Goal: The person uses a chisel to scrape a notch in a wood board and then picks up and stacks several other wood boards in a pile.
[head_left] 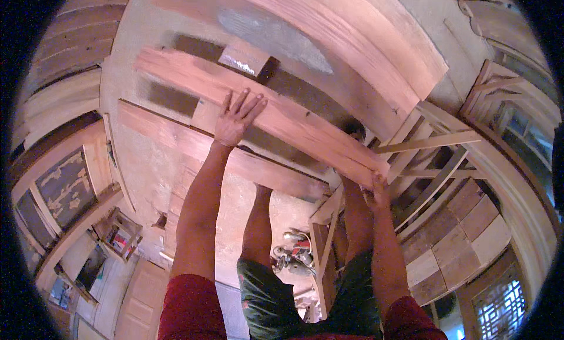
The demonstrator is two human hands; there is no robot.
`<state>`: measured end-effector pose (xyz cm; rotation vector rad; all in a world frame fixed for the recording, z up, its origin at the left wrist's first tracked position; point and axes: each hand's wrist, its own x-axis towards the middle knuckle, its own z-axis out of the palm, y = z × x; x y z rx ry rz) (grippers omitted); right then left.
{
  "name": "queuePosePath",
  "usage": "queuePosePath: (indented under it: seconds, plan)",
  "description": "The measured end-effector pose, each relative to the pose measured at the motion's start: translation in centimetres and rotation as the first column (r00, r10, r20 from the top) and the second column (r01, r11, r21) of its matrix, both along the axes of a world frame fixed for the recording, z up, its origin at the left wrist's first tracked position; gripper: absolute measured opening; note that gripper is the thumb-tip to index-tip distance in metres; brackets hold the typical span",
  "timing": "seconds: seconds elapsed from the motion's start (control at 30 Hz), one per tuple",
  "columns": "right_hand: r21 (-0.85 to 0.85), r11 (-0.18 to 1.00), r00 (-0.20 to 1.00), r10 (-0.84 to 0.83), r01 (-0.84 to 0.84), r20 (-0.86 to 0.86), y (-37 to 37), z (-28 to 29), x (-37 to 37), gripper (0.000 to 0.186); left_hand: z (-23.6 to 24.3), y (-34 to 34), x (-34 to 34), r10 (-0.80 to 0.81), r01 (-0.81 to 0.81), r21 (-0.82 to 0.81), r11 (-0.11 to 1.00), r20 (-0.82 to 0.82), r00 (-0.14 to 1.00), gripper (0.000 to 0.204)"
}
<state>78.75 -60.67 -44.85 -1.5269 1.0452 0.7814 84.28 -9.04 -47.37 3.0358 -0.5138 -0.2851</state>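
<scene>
A long reddish wooden plank (299, 125) lies slantwise before me, from upper left to its near right end. My left hand (239, 114) rests on the plank's near edge with fingers spread flat over its top. At the right end, my right hand (378, 190) has its fingers closed around the plank's corner; part of the grip is hidden. Beneath the plank, a small wooden block (244, 59) sticks out on the far side. A second plank (220, 150) lies closer to me, roughly alongside the first.
Wide boards (358, 52) lie beyond the plank. Wooden frames (437, 172) stand on the right, near stacked wood blocks (470, 222). A power tool (294, 252) with red on it sits on the floor by my legs. Panelled wooden furniture (67, 181) lines the left.
</scene>
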Motion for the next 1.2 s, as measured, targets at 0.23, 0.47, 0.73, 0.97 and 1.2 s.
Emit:
queuePosePath:
  seconds: [0.23,0.47,0.73,0.97,1.2]
  plan:
    - [0.194,0.97,0.988,-0.13,0.143,-0.077,-2.7,-6.4,-4.8,0.049,-2.8,-1.2,-1.1,0.76,-0.703,-0.328,0.631,0.078,0.645,0.082]
    - [0.165,0.984,0.994,-0.056,0.071,-0.089,0.3,-7.5,-0.7,0.06,-8.4,0.4,2.1,0.872,-0.738,-0.534,-0.412,-0.466,-0.15,0.034]
    - [0.282,0.956,0.997,-0.07,0.078,-0.039,-3.7,-10.9,3.3,0.054,-9.1,1.0,10.2,0.88,-0.792,-0.521,-0.319,-0.473,-0.043,0.045]
    - [0.2,0.98,1.0,-0.023,0.018,0.02,-2.4,-10.2,3.3,0.052,-7.2,0.6,12.9,0.786,-0.809,-0.491,-0.324,-0.615,0.058,0.046]
    - [0.064,0.992,0.994,-0.107,0.108,-0.023,-2.9,-9.3,3.0,0.055,-5.6,-1.0,12.2,0.681,-0.71,-0.535,-0.458,-0.725,0.107,0.032]
